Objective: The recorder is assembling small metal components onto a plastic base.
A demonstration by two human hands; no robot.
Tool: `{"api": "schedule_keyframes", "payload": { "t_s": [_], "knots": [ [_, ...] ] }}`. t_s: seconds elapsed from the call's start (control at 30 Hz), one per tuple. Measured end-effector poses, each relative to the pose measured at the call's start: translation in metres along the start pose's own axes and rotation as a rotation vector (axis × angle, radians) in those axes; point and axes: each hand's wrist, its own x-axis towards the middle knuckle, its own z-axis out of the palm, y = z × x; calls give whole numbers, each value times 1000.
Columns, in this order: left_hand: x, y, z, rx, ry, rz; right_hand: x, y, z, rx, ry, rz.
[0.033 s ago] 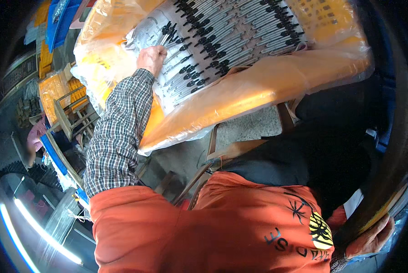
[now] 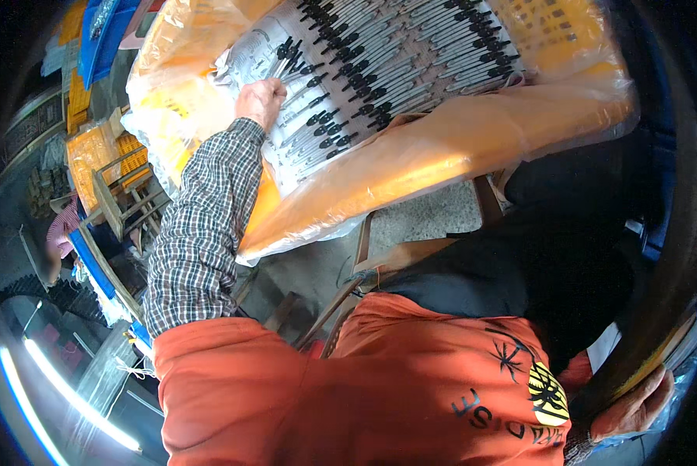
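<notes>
My left hand, in a checked sleeve, is closed with its fingers curled around several slim silver pieces with black ends, which stick out past the knuckles. It rests at the left side of a yellow crate lined with clear plastic film. Inside, rows of similar slim silver pieces lie side by side on printed paper. Far off at the lower right, my right hand lies by a dark wooden edge, its visible fingers stretched out and apart. Part of that hand is hidden.
Beneath the crate is a wooden frame. To the left stand a wooden rack, yellow crates and a blue bin. Another person in a striped top is farther left. Lit tube lamps show at the lower left.
</notes>
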Motion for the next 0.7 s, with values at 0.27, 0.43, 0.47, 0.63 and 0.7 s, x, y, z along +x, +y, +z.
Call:
{"api": "schedule_keyframes", "payload": {
  "t_s": [0.27,0.43,0.47,0.63,0.7],
  "knots": [
    [-6,1,7,29,-122,127,3,1,2,49,37,14],
    [-14,13,20,94,-128,185,5,1,-2,24,18,4],
    [-13,13,21,93,-129,186,6,2,-3,34,13,-10],
    [-12,14,18,79,-155,166,7,1,-7,12,28,-9],
    [-13,14,16,53,-168,159,6,-1,-6,-12,27,-8]
  ]
}}
